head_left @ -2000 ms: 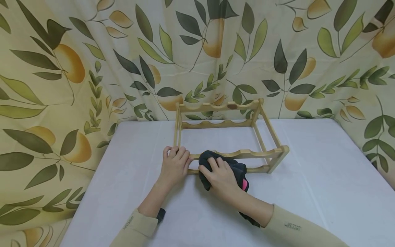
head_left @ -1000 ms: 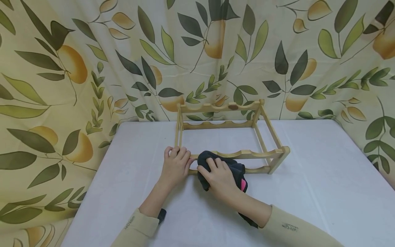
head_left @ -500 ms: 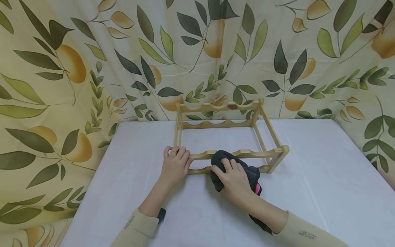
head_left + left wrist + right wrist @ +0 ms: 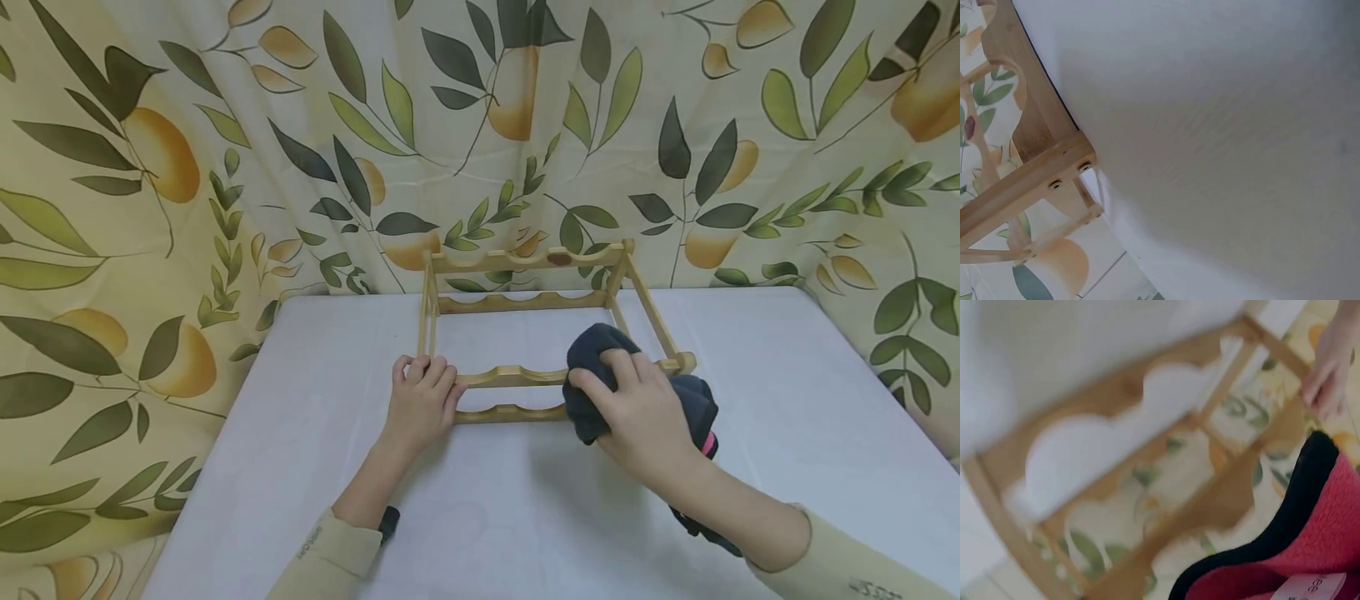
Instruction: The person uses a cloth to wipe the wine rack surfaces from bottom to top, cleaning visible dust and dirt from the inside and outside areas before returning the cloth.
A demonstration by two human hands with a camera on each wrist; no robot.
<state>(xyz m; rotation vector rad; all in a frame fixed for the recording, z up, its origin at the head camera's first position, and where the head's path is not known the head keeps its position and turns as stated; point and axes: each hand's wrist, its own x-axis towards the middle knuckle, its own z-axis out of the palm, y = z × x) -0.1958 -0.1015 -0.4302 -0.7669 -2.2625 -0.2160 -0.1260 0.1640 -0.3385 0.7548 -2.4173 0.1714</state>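
Note:
A pale wooden wine rack point(image 4: 513, 377) with scalloped rails stands on the table in the head view. My left hand point(image 4: 423, 404) grips its front left corner, fingers curled over the top. My right hand point(image 4: 648, 421) holds a bunched dark cloth point(image 4: 588, 354) in front of the rack's front right part, hiding much of that end. In the right wrist view the cloth point(image 4: 1300, 531) shows a pink fleecy side, a dark border and a white label. The left wrist view shows a rack corner point(image 4: 1054, 178) with two screw heads, but not the hand.
The white-covered table point(image 4: 480, 517) extends around the rack on all sides. Behind it and to the left hangs a curtain point(image 4: 300, 125) printed with leaves and fruit, close to the rack's back rail.
My right hand has carried the cloth rightward along the front rail, and it now looks larger and higher, with a shadow below. The left hand keeps its grip; the rack stays in place.

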